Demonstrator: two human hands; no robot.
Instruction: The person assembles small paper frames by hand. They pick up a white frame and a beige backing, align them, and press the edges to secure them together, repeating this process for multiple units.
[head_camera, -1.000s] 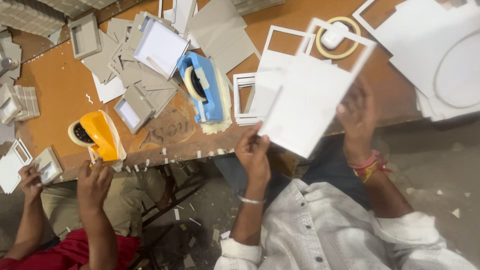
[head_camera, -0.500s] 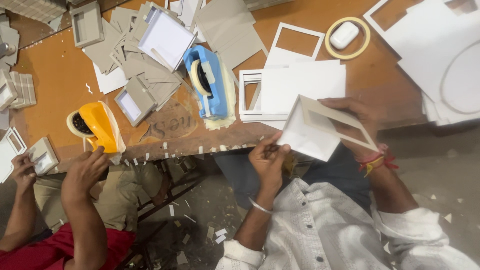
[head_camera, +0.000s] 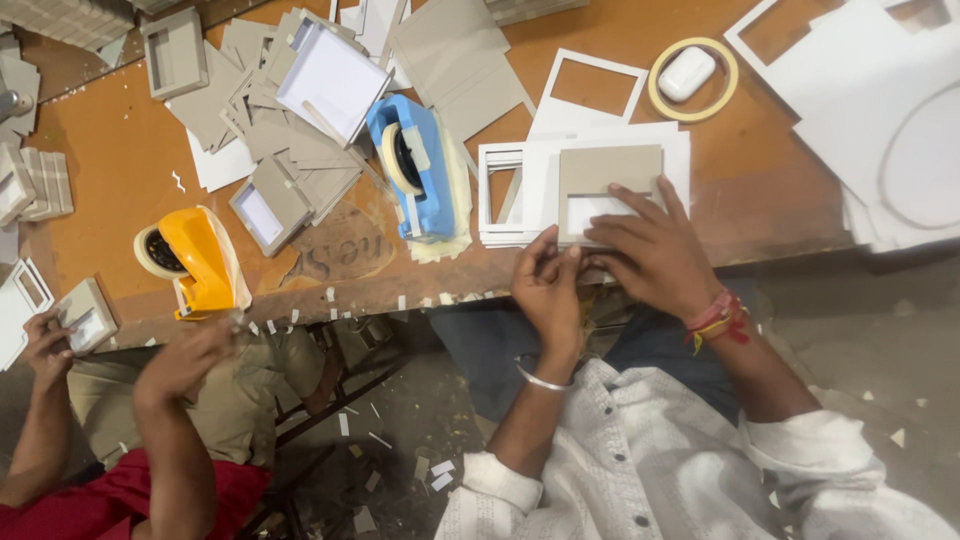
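A grey cardboard frame (head_camera: 610, 178) with a white window lies on a stack of white sheets and frames (head_camera: 520, 190) at the table's near edge. My right hand (head_camera: 655, 250) rests flat on its lower half with fingers spread, pressing it down. My left hand (head_camera: 548, 285) pinches the frame's lower left corner at the table edge. A metal bangle sits on my left wrist and a red thread band on my right wrist.
A blue tape dispenser (head_camera: 415, 170) stands left of the stack, a yellow one (head_camera: 195, 255) further left. Grey card pieces (head_camera: 290, 110) pile behind them. A tape ring with a white case (head_camera: 690, 75) and large white sheets (head_camera: 880, 120) lie right. A co-worker's hands (head_camera: 185, 355) work at bottom left.
The piece that I held tilted in the air over my lap now lies grey side up on the white stack. Both my hands came down onto it.
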